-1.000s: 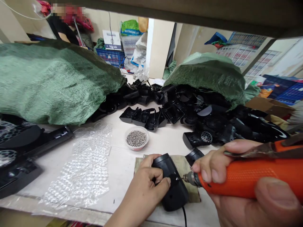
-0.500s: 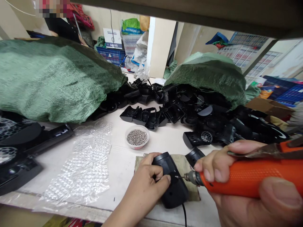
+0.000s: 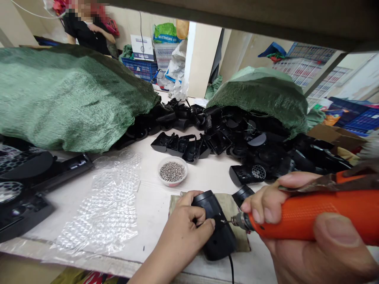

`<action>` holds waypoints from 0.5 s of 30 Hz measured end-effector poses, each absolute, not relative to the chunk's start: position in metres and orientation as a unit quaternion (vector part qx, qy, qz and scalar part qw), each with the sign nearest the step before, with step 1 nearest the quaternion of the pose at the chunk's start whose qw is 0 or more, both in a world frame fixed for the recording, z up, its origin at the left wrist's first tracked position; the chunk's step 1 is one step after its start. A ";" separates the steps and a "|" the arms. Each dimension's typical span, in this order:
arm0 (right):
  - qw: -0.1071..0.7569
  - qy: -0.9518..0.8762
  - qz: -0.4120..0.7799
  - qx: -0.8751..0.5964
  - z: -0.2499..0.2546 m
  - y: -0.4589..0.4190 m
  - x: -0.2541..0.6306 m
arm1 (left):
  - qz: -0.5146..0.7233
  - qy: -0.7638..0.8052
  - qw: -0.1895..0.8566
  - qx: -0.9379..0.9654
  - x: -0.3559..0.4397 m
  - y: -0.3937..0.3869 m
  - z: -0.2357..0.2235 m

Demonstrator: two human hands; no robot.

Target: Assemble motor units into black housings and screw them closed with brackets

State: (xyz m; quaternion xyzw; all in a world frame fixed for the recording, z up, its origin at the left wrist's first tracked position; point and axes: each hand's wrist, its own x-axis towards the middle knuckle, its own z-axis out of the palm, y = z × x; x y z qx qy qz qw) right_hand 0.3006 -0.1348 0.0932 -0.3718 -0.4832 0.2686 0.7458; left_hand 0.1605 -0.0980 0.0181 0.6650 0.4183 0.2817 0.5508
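My left hand (image 3: 185,229) is closed around a black plastic housing (image 3: 216,227) that lies on a folded brownish cloth (image 3: 229,207) near the table's front edge. My right hand (image 3: 299,236) grips an orange electric screwdriver (image 3: 310,215). Its metal bit (image 3: 229,221) points left and touches the side of the housing, right beside my left fingertips. A black cord leaves the housing toward me. A small white dish of silver screws (image 3: 172,172) stands just behind the cloth.
Two green woven sacks (image 3: 65,94) (image 3: 263,94) spill many black plastic parts (image 3: 237,138) across the back of the table. Bubble wrap (image 3: 109,205) lies at front left, beside black devices (image 3: 26,181) at the left edge. A person stands far back left. A shelf edge overhangs.
The screwdriver bit has pulled slightly back from the housing and stays level with it. Both hands keep their hold, shifting only slightly. The view has drifted a little.
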 end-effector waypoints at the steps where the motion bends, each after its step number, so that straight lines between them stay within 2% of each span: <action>1: 0.746 -0.480 0.268 -0.375 0.093 -0.135 0.300 | 0.281 0.418 0.551 0.666 0.161 -0.098 0.018; 15: 0.738 -0.483 0.311 -0.353 0.087 -0.131 0.301 | 0.336 0.419 0.552 0.637 0.162 -0.103 0.011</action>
